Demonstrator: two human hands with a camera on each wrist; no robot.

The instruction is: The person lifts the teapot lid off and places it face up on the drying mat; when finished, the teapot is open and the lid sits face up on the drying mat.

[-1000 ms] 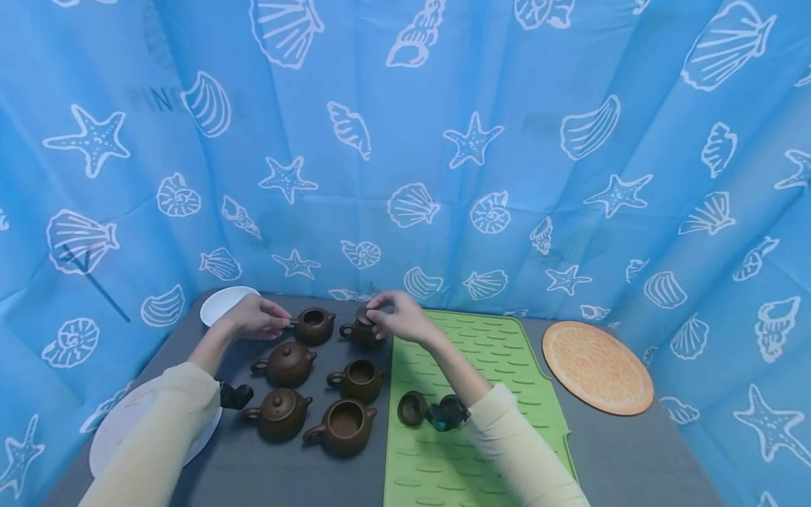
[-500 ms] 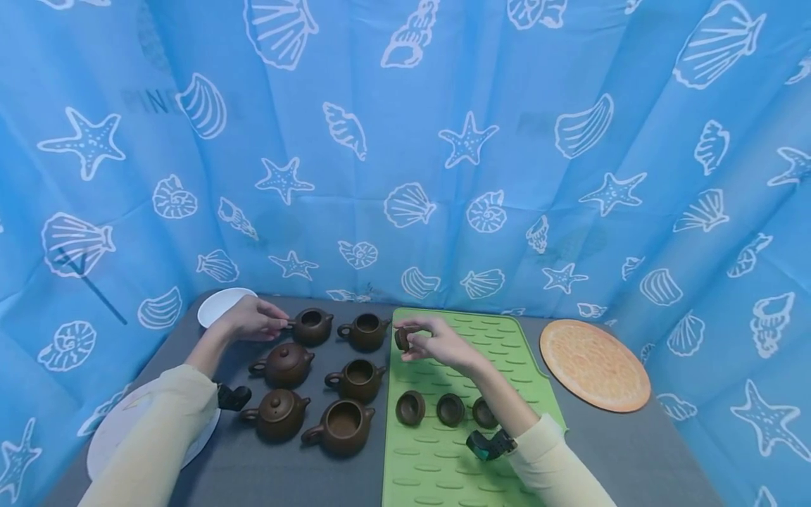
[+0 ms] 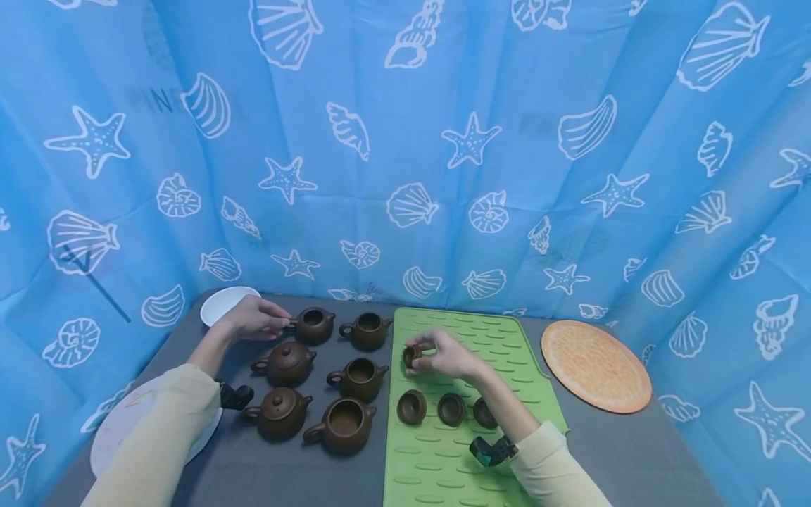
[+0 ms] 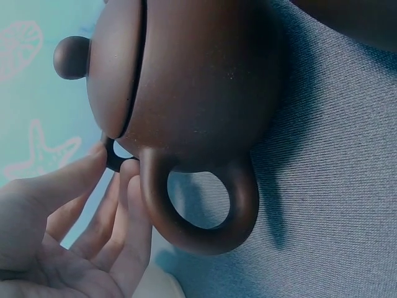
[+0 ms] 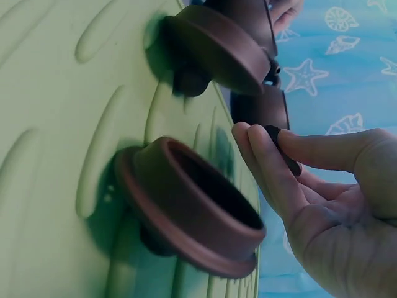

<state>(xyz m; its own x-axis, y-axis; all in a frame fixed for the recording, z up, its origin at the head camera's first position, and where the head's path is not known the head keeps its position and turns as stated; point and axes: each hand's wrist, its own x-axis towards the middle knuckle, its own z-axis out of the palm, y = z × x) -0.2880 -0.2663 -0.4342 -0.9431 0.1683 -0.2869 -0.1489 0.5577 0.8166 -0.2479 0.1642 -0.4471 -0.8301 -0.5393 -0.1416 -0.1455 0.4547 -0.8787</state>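
My left hand [image 3: 255, 318] pinches the handle of a brown lidless teapot [image 3: 315, 327] in the far row. In the left wrist view a lidded teapot [image 4: 198, 87] stands close in front and hides most of that one. My right hand [image 3: 446, 354] holds a small brown teapot lid [image 3: 410, 356] between thumb and fingers, above the green mat's left part. The right wrist view shows this lid [image 5: 286, 152] edge-on. To the left of it is another lidless teapot [image 3: 369, 331]. Several upturned lids, among them one lid [image 3: 412, 407], lie on the mat nearer me.
Two lidded teapots, one middle [image 3: 286, 363] and one front [image 3: 280, 413], stand at left. Two lidless teapots, the middle one [image 3: 360, 380] and the front one [image 3: 345, 426], stand beside the green mat [image 3: 437, 465]. A round orange-patterned board [image 3: 595, 366] lies right; a white dish [image 3: 222, 304] sits far left.
My right hand has lifted the lid from the far-row teapot beside the mat and carried it rightward, then slightly nearer over the mat. The left hand has stayed on its handle.
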